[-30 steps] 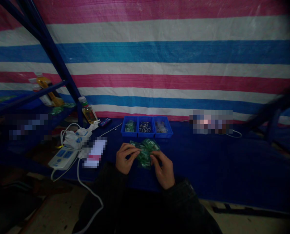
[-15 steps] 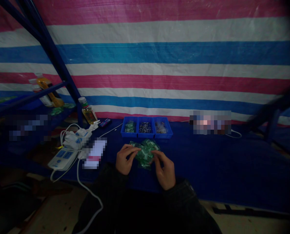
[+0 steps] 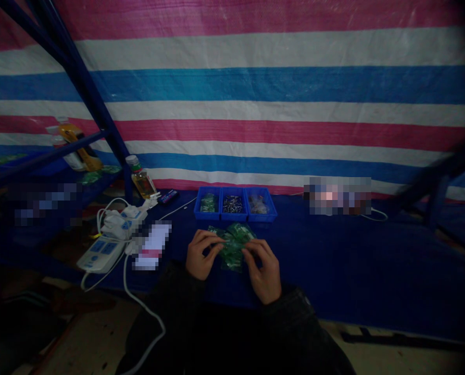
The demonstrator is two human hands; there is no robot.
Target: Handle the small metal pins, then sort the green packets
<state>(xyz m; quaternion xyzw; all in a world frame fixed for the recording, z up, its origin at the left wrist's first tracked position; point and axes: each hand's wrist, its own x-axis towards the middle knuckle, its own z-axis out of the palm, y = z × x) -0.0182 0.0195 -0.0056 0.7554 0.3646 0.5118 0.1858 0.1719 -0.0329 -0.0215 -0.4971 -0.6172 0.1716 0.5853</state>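
Several small green plastic packets [image 3: 232, 259] lie in a loose pile on the blue table in front of me. My left hand [image 3: 203, 256] pinches the left side of a green packet at the top of the pile. On the other side, my right hand [image 3: 262, 268] has thumb and fingertips closed at that packet's right edge. Behind the pile stands a blue three-part tray: green packets [image 3: 209, 203] in the left bin, small metal pieces [image 3: 233, 204] in the middle, clear packets [image 3: 258, 204] in the right. What the packets contain is too small to tell.
A white power strip [image 3: 103, 255] with plugs and cables sits at the left, beside a blurred-out phone [image 3: 153, 246]. A bottle [image 3: 140, 178] leans by the blue metal frame [image 3: 115, 140]. A blurred-out object [image 3: 336, 196] lies at the back right. Striped sheeting [image 3: 255, 109] hangs behind.
The fingers have shifted slightly on the green packet, and its top surface looks turned or bent differently. Both wrists and the tray stay in place.
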